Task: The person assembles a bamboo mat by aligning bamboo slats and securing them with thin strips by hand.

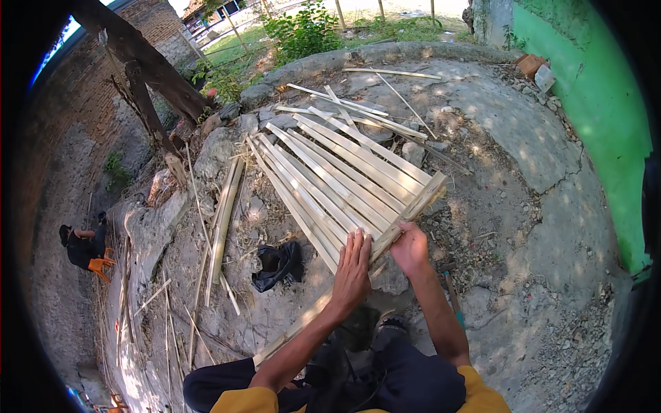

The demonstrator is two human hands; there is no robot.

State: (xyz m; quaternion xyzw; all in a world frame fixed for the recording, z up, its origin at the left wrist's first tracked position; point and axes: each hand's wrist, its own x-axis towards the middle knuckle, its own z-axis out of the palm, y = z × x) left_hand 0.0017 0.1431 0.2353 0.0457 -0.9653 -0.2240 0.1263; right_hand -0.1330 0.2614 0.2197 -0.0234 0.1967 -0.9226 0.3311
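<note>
A panel of pale bamboo slats [344,180] fans out in front of me, its slats meeting a thick bamboo crosspiece [420,199] at the near right side. My left hand [353,268] lies across the near slat ends beside the crosspiece, fingers stretched out. At the crosspiece's underside and edge, my right hand [410,248] is closed round it, with the fingertips partly hidden. Another long bamboo strip [296,330] runs under my left forearm toward my leg.
Loose bamboo strips [348,107] lie beyond the panel, and split bamboo lengths [226,227] lie left. A black plastic bag [277,266] sits near the panel. A teal-handled tool [458,315] is by my right forearm. A person [86,244] sits far left; a green wall [585,103] stands right.
</note>
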